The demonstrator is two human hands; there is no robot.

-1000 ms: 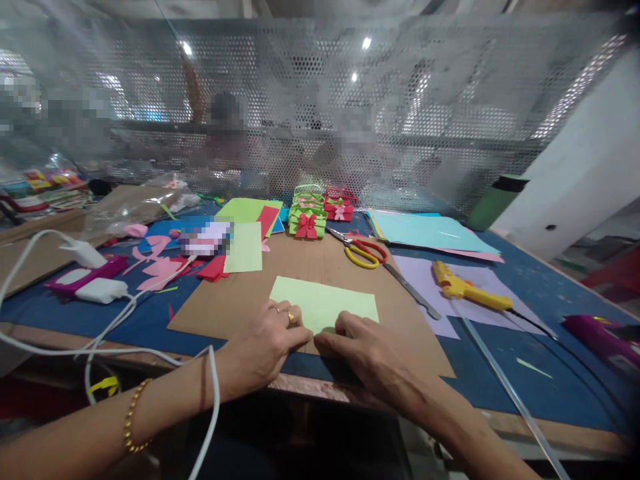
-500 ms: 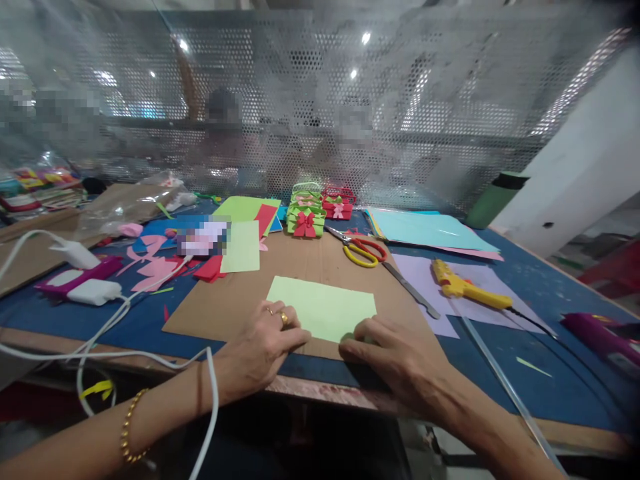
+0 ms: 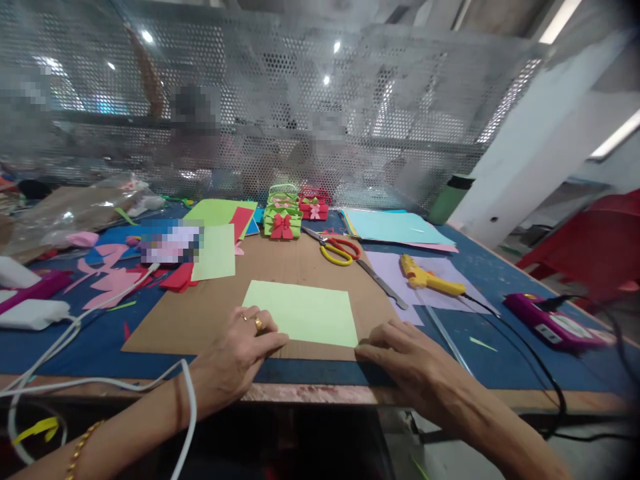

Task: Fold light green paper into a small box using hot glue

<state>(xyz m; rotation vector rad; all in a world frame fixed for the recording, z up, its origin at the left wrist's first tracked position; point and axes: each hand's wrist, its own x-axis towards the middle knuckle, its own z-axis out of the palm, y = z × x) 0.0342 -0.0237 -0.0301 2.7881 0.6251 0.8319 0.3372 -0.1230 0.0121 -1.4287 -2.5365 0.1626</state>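
Pale-green rectangular paper sheet (image 3: 307,312) lies on flat brown cardboard (image 3: 175,330) in the head view. Left hand (image 3: 244,348), loosely curled, overlaps its eight-o'clock corner; right hand (image 3: 403,350), half-curled, sits by four o'clock; any pinch is unclear. Smoothing seems in hand; next calls for even pressure.

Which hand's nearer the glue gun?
Right. The right hand is on the near side of the yellow glue gun; the left hand is farther off, to its left.
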